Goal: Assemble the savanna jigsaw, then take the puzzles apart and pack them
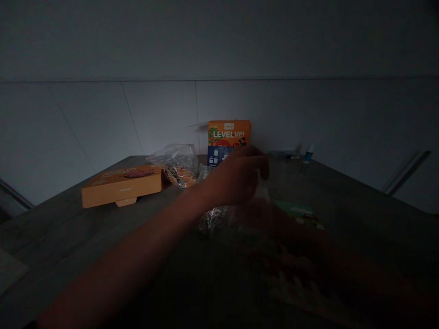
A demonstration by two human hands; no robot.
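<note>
My left hand (236, 176) reaches across the middle of the table, its fingers curled at the top of a clear plastic bag (263, 191). Just below it, my right hand (255, 214) is dark and smeared by motion, so its fingers cannot be made out. It is close against the same plastic. Crinkled clear plastic (214, 218) lies under my left wrist. Beneath my right forearm is a green printed sheet or card (298, 211), partly hidden.
An orange box (123, 189) lies at the left. Behind my left hand are a clear bag with orange-brown pieces (181, 171) and an upright orange "LEVEL UP!" box or booklet (228, 132). A small bottle (308, 155) stands at the back right of the grey table (61, 242).
</note>
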